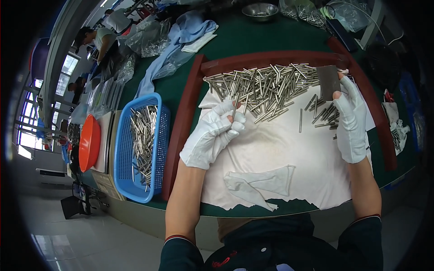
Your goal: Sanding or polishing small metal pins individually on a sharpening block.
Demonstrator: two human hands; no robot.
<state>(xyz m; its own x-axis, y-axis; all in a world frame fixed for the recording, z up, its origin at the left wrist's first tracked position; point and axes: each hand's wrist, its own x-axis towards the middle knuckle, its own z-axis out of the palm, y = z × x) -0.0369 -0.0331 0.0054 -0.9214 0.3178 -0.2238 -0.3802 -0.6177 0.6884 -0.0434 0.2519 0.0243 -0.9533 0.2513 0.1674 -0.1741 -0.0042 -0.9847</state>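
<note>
My left hand (214, 131), in a white glove with bare fingertips, is closed on a thin metal rod (235, 105) that stands up from its fingers. To the right, my gloved right hand (351, 118) grips a dark grey-brown rectangular sheet (328, 82), sandpaper-like, between thumb and fingers. A big heap of metal rods (266, 90) lies beyond my hands on a pale pink cloth (271, 147). Beside my right hand lies a smaller group of rods (326, 116), partly hidden by the hand and sheet. One single rod (300, 120) rests apart, between the two groups.
A dark red wooden frame (183, 128) borders the work area on three sides. Left of it stands a blue basket (164, 135) of rods, then a red-orange bowl (90, 142). A folded white cloth (278, 179) lies nearest me. Farther back are a blue cloth (181, 40) and a metal bowl (260, 11).
</note>
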